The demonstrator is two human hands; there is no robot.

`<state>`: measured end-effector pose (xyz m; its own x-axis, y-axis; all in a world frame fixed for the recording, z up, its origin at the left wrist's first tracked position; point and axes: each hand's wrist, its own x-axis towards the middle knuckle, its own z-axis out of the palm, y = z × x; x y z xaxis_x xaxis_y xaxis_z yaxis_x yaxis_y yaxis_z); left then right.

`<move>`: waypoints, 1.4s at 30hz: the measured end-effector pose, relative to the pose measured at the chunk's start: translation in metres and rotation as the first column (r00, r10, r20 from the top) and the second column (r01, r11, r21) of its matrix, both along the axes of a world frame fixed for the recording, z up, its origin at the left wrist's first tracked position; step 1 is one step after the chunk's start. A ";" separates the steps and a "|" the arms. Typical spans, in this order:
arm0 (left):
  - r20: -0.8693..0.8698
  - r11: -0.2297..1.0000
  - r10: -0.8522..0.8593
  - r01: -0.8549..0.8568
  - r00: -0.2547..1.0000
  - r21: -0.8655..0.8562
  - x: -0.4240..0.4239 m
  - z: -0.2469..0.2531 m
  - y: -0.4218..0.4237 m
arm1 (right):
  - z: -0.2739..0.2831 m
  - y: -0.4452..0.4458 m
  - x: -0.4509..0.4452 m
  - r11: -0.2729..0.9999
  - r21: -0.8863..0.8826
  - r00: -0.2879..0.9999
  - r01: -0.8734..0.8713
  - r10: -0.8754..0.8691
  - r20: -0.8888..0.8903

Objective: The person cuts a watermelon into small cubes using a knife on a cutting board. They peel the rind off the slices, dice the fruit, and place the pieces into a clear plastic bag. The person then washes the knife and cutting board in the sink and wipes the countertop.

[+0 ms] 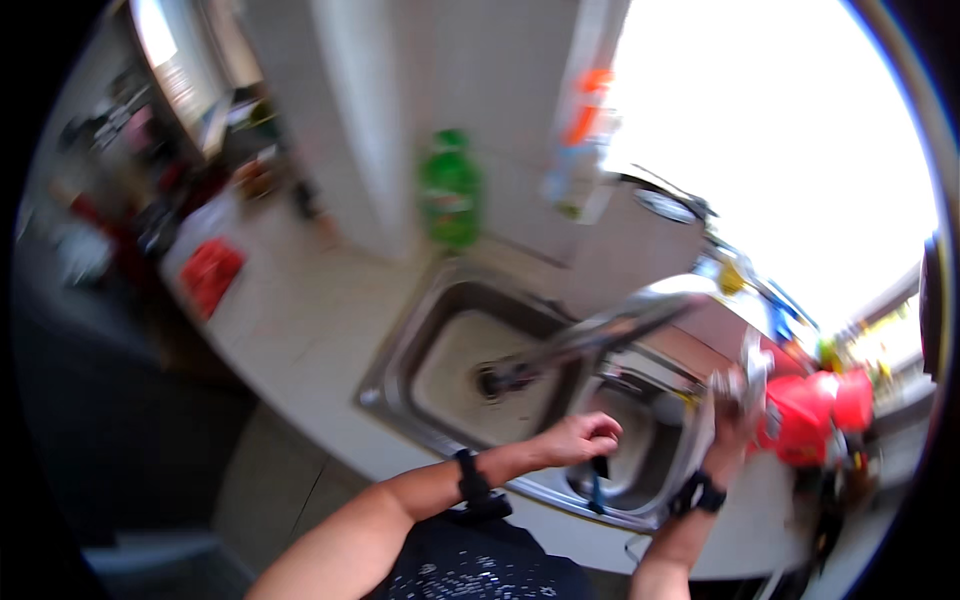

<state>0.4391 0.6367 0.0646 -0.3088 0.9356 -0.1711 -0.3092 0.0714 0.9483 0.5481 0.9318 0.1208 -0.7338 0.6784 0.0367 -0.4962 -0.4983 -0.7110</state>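
Note:
My left hand (577,441) is over the near side of the stainless steel double sink (442,442), its fingers curled; whether it holds the thin dark item (597,487) just below it is unclear. At the right end of the sink, my right hand (731,424) is raised, with a pale, shiny object (739,375) at its fingers, too blurred to name. A faucet (622,322) reaches over the left basin towards its drain. The smaller right basin (630,442) lies between my hands.
A green bottle (451,191) stands behind the sink's left corner. Red containers (802,420) are right of my right hand. A red item (212,276) rests on the counter (300,322) at left. An orange-topped item (589,105) is by the bright window.

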 end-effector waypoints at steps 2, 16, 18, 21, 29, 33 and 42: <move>-0.089 0.995 0.008 -0.017 0.996 -0.100 0.000 -0.015 -0.038 | -0.018 -0.074 0.013 1.000 0.002 0.957 -0.018 0.017 0.291; 0.088 0.413 0.911 -0.896 0.404 -0.161 -0.103 -0.033 -0.381 | -0.071 -0.430 -0.098 0.784 -0.183 0.635 -0.593 0.595 0.493; 0.087 0.311 0.950 -0.936 0.300 -0.167 -0.127 -0.029 -0.440 | -0.075 -0.479 -0.145 0.752 -0.085 0.618 -0.654 0.595 0.514; 0.070 0.194 0.980 -0.963 0.184 -0.186 -0.159 -0.028 -0.529 | -0.078 -0.580 -0.220 0.633 0.016 0.523 -0.774 0.625 0.580; 0.085 0.128 0.990 -0.962 0.111 -0.240 -0.197 -0.015 -0.681 | -0.102 -0.853 -0.367 0.125 0.876 0.862 -0.466 0.288 0.417; 0.037 0.129 0.992 -0.949 0.123 -0.287 -0.203 -0.031 -0.708 | -0.147 -0.904 -0.403 -0.206 0.896 0.885 -0.393 0.180 0.429; 0.149 0.307 0.951 -0.898 0.273 -0.315 -0.222 -0.032 -0.717 | -0.154 -0.783 -0.364 -0.448 0.800 0.913 -0.400 -0.119 0.390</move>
